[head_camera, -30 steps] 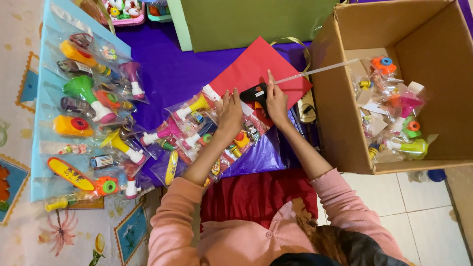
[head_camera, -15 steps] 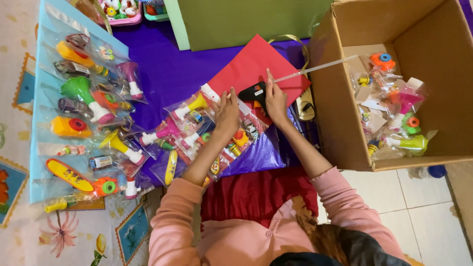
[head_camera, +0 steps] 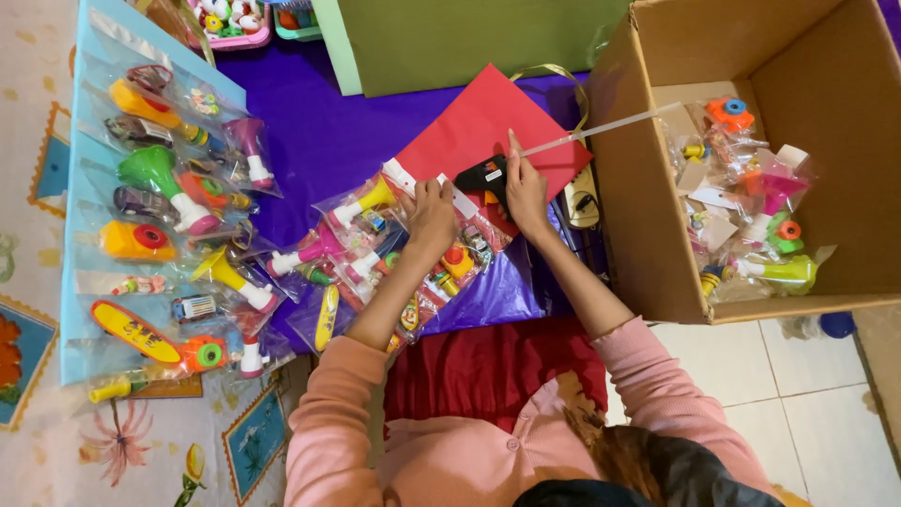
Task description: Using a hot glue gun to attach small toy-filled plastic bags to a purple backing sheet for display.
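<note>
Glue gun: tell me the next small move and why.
Probably lower the glue gun nozzle onto the toy bag: the right hand holds the gun just beside the bag, whose top the left hand pins flat.

Tight working space, hemmed on both sides

Cardboard box [head_camera: 657, 188] walls the right; toy packets [head_camera: 375, 244] crowd left of it; bare purple cloth [head_camera: 319, 131] lies beyond them.

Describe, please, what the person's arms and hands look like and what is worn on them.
Both arms wear long pink sleeves, the left sleeve and the right sleeve pushed up to mid-forearm. The left hand and right hand are bare: no gloves, rings or watch visible.
</note>
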